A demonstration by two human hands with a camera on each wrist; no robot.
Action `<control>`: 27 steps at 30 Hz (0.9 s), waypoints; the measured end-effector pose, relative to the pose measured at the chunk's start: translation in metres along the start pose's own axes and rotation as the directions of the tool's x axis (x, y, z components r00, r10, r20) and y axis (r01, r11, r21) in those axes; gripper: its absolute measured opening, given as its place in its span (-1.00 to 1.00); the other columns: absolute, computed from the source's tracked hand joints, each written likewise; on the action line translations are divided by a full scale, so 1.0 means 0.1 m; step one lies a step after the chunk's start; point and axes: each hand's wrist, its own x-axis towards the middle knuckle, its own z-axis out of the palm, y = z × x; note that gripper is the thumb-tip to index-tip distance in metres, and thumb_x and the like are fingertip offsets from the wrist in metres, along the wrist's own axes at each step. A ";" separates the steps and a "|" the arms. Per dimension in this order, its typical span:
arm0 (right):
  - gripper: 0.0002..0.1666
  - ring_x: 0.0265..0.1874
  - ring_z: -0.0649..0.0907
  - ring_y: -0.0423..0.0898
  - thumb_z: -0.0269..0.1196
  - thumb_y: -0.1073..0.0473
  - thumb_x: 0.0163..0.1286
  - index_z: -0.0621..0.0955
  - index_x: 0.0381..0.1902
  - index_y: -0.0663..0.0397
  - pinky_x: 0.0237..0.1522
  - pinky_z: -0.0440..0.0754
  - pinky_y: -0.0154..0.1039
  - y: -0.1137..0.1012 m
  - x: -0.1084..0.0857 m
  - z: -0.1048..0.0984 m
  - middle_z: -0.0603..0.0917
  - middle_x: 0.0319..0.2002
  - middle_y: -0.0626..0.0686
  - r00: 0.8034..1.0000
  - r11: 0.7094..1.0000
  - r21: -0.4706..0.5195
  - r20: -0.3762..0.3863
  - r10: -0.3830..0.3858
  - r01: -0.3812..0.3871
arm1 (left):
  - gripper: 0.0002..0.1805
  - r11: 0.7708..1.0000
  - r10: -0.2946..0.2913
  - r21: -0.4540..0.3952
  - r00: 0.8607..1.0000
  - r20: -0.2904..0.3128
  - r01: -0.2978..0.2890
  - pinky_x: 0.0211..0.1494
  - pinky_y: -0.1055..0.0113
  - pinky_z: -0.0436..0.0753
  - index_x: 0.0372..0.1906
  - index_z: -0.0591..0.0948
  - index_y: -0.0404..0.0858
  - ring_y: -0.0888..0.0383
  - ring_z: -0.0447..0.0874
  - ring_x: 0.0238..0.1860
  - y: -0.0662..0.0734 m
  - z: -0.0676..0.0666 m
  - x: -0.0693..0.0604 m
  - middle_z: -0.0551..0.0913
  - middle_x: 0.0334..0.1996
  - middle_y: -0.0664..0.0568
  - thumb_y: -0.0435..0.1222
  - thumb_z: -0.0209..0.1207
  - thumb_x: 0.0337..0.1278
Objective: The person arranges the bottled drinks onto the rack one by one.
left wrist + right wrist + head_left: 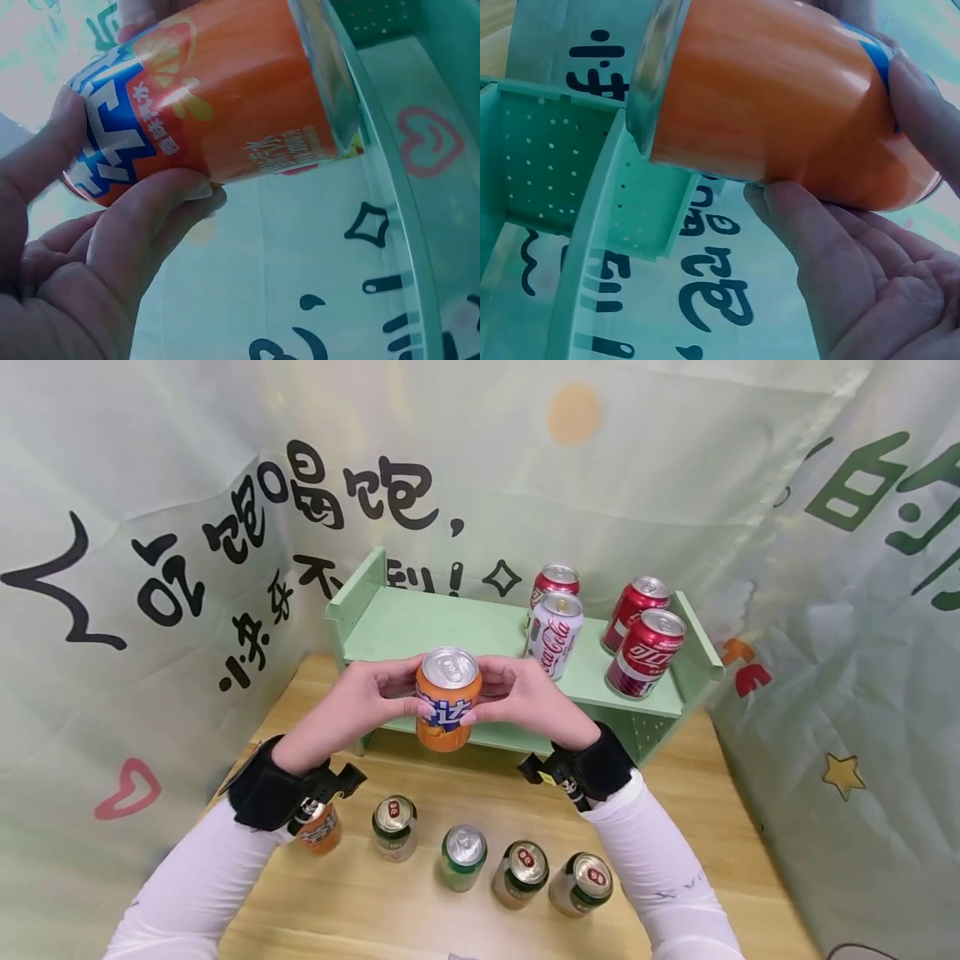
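The orange can [447, 700] was held in the air at the front edge of the green shelf [442, 618], left of that edge's middle. The left hand [375, 692] and the right hand [527, 692] faced each other across it; each grip pinched one side, thumb on the near face and fingers behind. I could not tell whether its base touched the shelf's edge.

Behind the can, a broad stretch of green board ran from the left end panel [363, 593] to the white can [555, 635], which stood near the front edge just beyond the right hand. A red can [557, 578] stood behind it, by the back edge. Towards the right end panel [697, 647], a front red can [645, 654] sat near the front right corner, another rear red can [622, 610] behind it.

Below, on the wooden counter [337, 902], a row of cans crossed in front of the shelf: a second orange can [321, 835], partly covered by the left wrist, then four green-banded cans [461, 864], narrow gaps between them. Bare wood lay between the rightmost and the counter's right edge, partly under the right sleeve [667, 868].
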 end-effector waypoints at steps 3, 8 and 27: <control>-0.36 -0.09 0.69 -0.03 0.43 0.33 0.06 0.51 0.14 0.27 0.00 0.64 -0.19 0.04 0.08 -0.02 0.68 -0.04 0.17 1.000 1.000 0.014 -0.015 0.002 -0.002 | -0.16 0.998 0.012 0.057 1.000 -0.002 -0.012 0.14 0.28 0.57 0.35 0.33 -0.28 0.04 0.55 0.15 0.01 -0.01 0.07 0.53 0.18 -0.13 -0.25 0.43 -0.12; -0.35 0.00 0.66 -0.04 0.41 0.34 0.08 0.49 0.16 0.27 0.03 0.62 -0.21 0.07 0.27 -0.08 0.65 0.02 0.17 0.998 1.000 0.011 -0.060 -0.005 0.005 | -0.17 0.992 0.033 0.128 0.996 -0.082 -0.023 0.18 0.24 0.55 0.32 0.37 -0.28 0.04 0.55 0.14 0.04 -0.07 0.27 0.56 0.15 -0.11 -0.24 0.45 -0.16; -0.39 -0.05 0.64 -0.01 0.31 0.52 0.08 0.49 0.15 0.31 0.04 0.61 -0.21 0.02 1.14 -0.36 0.64 0.01 0.23 0.971 0.990 0.043 -0.193 0.140 -0.134 | -0.28 0.984 -0.086 -0.166 0.991 -0.105 0.068 0.24 0.19 0.50 0.28 0.41 -0.31 0.06 0.52 0.16 -0.17 -0.57 1.15 0.55 0.16 -0.15 -0.48 0.37 -0.11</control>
